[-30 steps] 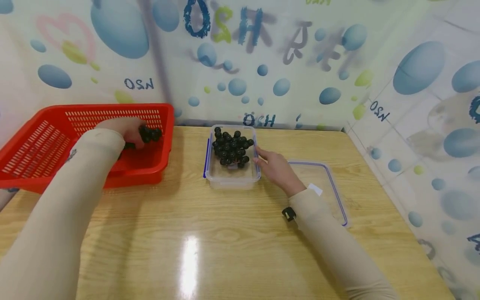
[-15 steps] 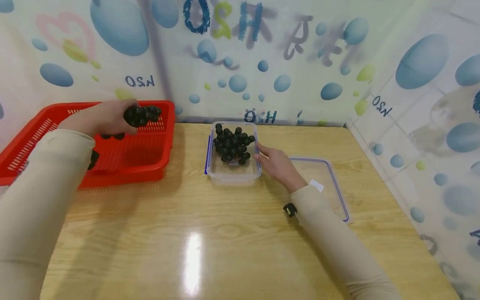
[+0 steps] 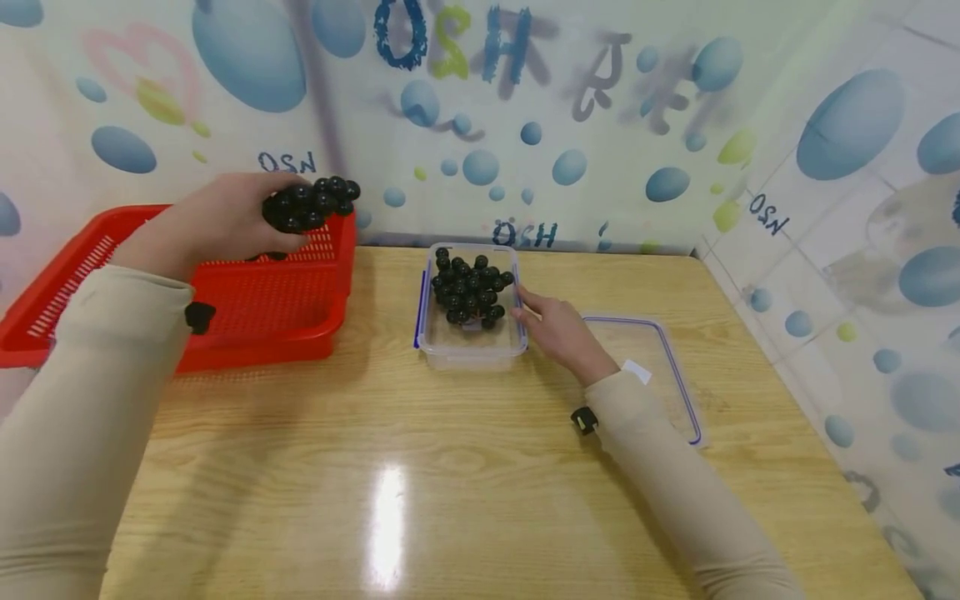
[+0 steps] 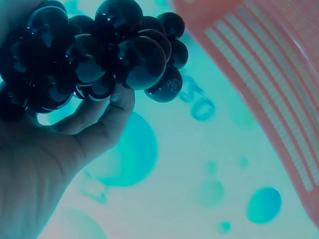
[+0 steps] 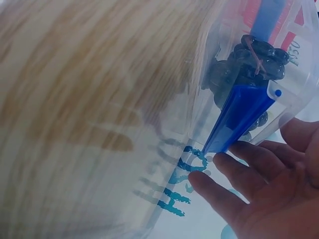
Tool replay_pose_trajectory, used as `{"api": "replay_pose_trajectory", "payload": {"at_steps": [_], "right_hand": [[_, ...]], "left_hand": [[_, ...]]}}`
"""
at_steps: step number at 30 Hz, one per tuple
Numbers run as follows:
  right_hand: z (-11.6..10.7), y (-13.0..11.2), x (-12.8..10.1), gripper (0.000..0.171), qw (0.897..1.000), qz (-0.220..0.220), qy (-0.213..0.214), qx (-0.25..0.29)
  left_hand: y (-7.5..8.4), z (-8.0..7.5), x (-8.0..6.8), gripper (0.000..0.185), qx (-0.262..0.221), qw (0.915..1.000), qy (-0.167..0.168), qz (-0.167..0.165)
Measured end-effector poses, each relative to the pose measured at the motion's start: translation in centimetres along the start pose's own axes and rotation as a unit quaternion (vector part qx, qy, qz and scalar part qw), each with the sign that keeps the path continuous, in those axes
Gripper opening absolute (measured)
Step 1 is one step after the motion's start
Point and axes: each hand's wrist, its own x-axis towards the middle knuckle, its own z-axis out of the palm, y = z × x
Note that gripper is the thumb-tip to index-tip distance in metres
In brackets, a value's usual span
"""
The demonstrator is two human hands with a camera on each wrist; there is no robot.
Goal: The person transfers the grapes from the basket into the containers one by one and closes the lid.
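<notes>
My left hand point(image 3: 232, 218) grips a bunch of black grapes point(image 3: 311, 205) over the red plastic basket point(image 3: 258, 347). In the left wrist view, the round shiny grapes point(image 4: 124, 55) lie against the fingers and thumb. Another bunch of black grapes point(image 3: 468, 287) sits in a clear plastic container point(image 3: 474, 352) at the middle of the table. My right hand point(image 3: 562, 337) touches the container's right side with fingers extended. By those fingertips, the right wrist view shows a blue clasp point(image 5: 239, 117) hanging unlatched.
A clear lid with a blue seal point(image 3: 681, 385) lies on the wooden table point(image 3: 465, 475) right of the container, partly behind the right forearm. A patterned sheet point(image 3: 480, 125) covers the wall behind. The basket's raised rim stands between its inside and the container.
My left hand has lifted the grapes up out of the basket to above its rim, shifting slightly right lately. My right hand has stayed at the container's side.
</notes>
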Motion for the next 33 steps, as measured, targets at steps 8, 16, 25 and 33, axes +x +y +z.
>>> {"api": "replay_pose_trajectory", "payload": {"at_steps": [8, 16, 25, 33], "right_hand": [[0.0, 0.1, -0.1, 0.054, 1.000, -0.001, -0.002, -0.001], [0.6, 0.1, -0.2, 0.053, 1.000, -0.003, -0.007, -0.002], [0.5, 0.2, 0.0, 0.052, 1.000, -0.005, 0.002, -0.012], [0.1, 0.2, 0.1, 0.049, 1.000, -0.012, 0.019, -0.016]], "left_hand": [[6.0, 2.6, 1.1, 0.058, -0.063, 0.9932, -0.014, 0.097], [9.9, 7.4, 3.8, 0.069, -0.075, 0.9829, -0.068, 0.154], [11.2, 11.2, 6.0, 0.084, -0.101, 0.9686, -0.093, 0.207], [11.6, 12.3, 6.7, 0.075, -0.048, 0.9679, -0.110, 0.221]]}}
